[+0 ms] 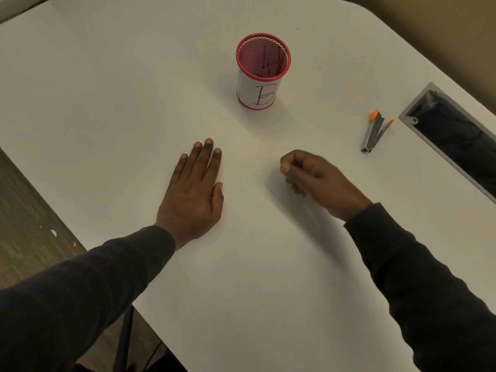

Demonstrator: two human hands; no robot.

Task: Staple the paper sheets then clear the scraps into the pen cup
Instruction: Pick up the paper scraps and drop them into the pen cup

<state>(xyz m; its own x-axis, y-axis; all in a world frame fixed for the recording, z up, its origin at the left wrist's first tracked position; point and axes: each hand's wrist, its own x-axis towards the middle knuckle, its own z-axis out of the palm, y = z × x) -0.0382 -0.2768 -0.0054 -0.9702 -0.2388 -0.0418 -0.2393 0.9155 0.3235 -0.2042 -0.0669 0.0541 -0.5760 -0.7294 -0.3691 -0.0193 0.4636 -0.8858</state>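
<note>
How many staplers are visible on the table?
1. The stapler lies on the table, right of the pen cup, beyond the right hand. No others visible.

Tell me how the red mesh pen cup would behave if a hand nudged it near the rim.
The pen cup stands upright and taller than its base is wide, so a high push would probably tip it rather than slide it. Its thin mesh wall suggests it is light. Once on its side, the round body would likely roll.
</note>
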